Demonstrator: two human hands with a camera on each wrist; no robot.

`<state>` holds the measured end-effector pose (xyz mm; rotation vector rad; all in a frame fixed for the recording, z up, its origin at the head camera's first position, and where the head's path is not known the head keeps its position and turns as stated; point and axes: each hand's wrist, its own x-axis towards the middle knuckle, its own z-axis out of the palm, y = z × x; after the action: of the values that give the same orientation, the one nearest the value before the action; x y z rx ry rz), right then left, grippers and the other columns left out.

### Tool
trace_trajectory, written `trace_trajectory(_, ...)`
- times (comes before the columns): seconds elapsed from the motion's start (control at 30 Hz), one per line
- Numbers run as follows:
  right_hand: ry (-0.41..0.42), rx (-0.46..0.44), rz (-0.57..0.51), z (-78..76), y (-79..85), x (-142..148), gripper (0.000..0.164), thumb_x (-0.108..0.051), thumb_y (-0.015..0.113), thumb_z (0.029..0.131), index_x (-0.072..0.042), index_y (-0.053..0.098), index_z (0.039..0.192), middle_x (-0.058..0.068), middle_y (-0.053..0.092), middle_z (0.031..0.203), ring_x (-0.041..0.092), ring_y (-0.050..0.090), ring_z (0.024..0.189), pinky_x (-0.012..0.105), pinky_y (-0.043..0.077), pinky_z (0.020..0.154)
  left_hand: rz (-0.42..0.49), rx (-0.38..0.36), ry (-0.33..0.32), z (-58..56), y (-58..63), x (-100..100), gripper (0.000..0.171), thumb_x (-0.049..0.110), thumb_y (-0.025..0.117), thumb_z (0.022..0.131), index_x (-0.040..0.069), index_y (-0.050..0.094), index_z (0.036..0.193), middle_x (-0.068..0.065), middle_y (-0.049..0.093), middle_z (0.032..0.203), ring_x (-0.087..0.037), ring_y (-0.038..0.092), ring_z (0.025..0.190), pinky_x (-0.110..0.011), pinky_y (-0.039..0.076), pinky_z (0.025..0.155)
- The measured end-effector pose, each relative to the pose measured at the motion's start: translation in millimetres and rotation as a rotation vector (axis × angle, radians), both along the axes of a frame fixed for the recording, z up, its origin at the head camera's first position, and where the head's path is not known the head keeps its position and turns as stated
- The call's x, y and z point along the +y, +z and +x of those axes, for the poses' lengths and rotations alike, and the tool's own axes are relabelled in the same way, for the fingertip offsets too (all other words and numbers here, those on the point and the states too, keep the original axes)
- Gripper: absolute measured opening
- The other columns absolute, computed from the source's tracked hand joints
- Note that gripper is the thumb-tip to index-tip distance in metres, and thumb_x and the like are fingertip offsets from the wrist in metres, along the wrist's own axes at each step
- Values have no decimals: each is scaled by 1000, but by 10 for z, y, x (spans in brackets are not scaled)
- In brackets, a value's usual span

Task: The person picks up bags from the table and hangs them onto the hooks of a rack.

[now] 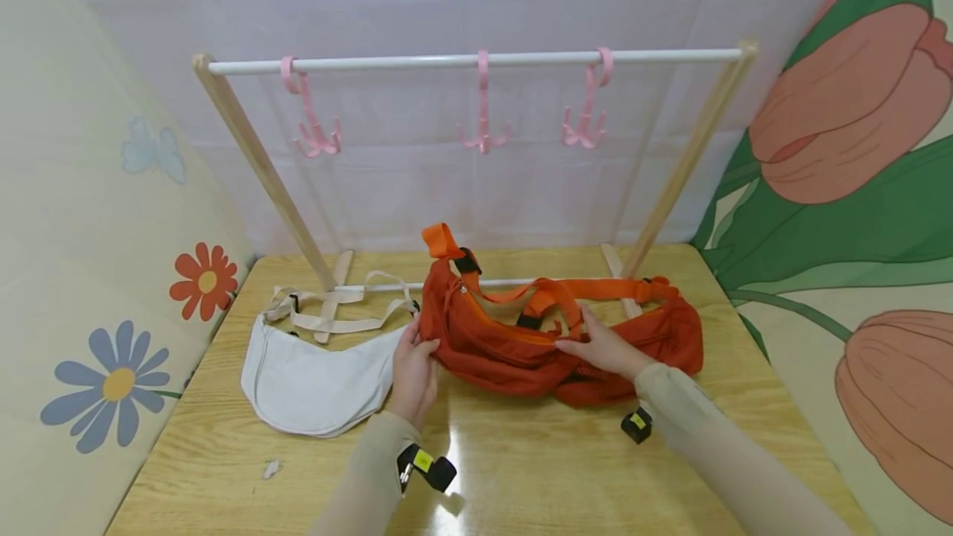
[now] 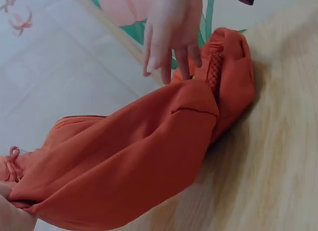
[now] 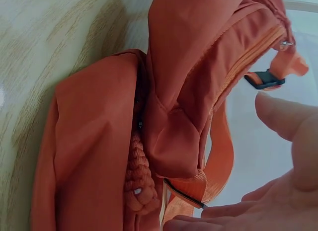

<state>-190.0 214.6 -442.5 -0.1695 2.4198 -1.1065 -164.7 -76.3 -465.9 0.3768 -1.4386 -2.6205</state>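
A rust-orange crossbody bag [image 1: 487, 350] is tilted up at its left end, where my left hand [image 1: 415, 375] pinches the fabric at the corner. Its zipper faces up, and an orange strap [image 1: 439, 240] with a black buckle stands out at that end. My right hand [image 1: 606, 346] reaches over the bag's right end, near the strap; the right wrist view shows its fingers [image 3: 283, 109] spread and loosely straight. A second rust-orange bag [image 1: 670, 337] lies against the first at the right, with a braided cord [image 3: 140, 179] between the two.
A white crossbody bag [image 1: 320, 387] with cream straps lies at the left of the wooden table [image 1: 536, 470]. Behind stands a rack with a white rail [image 1: 387, 62], from which pink hooks [image 1: 484, 106] hang. Patterned walls flank the table.
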Motion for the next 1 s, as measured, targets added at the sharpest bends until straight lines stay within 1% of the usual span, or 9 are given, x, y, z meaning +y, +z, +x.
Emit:
trace_trajectory(0.07, -5, -7, -3, -3, -1, 3, 103, -45, 59, 100, 6, -10, 156, 36, 0, 161, 54, 16, 146, 66, 21, 116, 33, 13, 1, 7, 24, 5, 69, -23, 31, 88, -11, 20, 154, -32, 27, 157, -34, 31, 144, -15, 43, 99)
trace_trajectory(0.13, -11, -14, -12, -7, -2, 2, 103, -45, 59, 100, 7, -10, 156, 35, -2, 162, 54, 15, 146, 65, 21, 117, 62, 27, -9, 14, 45, 6, 69, -23, 31, 88, -11, 19, 155, -31, 25, 159, -32, 31, 144, -14, 42, 98)
trace_trajectory(0.33, -31, -51, -37, -25, 20, 16, 109, -51, 59, 98, 8, -13, 155, 35, -8, 161, 53, 7, 148, 65, 17, 118, 100, 57, -37, 37, 131, -4, 66, -22, 30, 90, -9, 23, 154, -28, 28, 157, -22, 42, 134, -15, 45, 98)
trace_trajectory(0.4, -38, -55, -45, -37, 19, 23, 109, -50, 59, 98, 9, -13, 155, 35, -10, 161, 53, 5, 148, 65, 15, 119, 106, 79, -57, 42, 166, -13, 66, -22, 30, 91, -9, 22, 155, -28, 27, 158, -24, 41, 137, -16, 45, 99)
trace_trajectory(0.53, -48, -55, -54, -67, 13, 35, 108, -47, 59, 99, 11, -13, 154, 35, -11, 161, 52, 0, 149, 64, 11, 120, 130, 132, -112, 45, 233, -33, 66, -21, 29, 92, -7, 19, 156, -28, 22, 161, -31, 29, 147, -17, 44, 102)
trace_trajectory(0.63, -56, -70, -59, -84, 9, 40, 103, -42, 57, 101, 10, -14, 153, 38, -5, 160, 52, 6, 148, 63, 12, 120, 131, 143, -137, 50, 281, -41, 65, -21, 29, 93, -8, 20, 156, -28, 23, 161, -29, 33, 145, -18, 44, 103)
trace_trajectory(0.77, -56, -84, -63, -94, 13, 38, 94, -34, 53, 105, 9, -15, 154, 39, -2, 160, 54, 9, 147, 64, 16, 119, 122, 144, -154, 63, 331, -44, 62, -20, 30, 93, -10, 24, 154, -24, 36, 154, -18, 49, 131, -21, 46, 102)
trace_trajectory(0.8, -53, -84, -60, -94, 18, 36, 93, -34, 52, 105, 9, -14, 154, 39, -4, 160, 54, 7, 147, 65, 16, 118, 122, 144, -155, 67, 345, -41, 61, -20, 31, 93, -10, 27, 153, -21, 40, 151, -16, 52, 127, -21, 47, 102)
trace_trajectory(1.0, -46, -65, -47, -101, 47, 17, 98, -39, 56, 103, 11, -11, 154, 37, -6, 161, 54, 5, 148, 64, 14, 119, 158, 167, -144, 100, 465, -18, 55, -21, 37, 90, -6, 48, 142, -4, 61, 126, -13, 60, 114, -23, 50, 97)
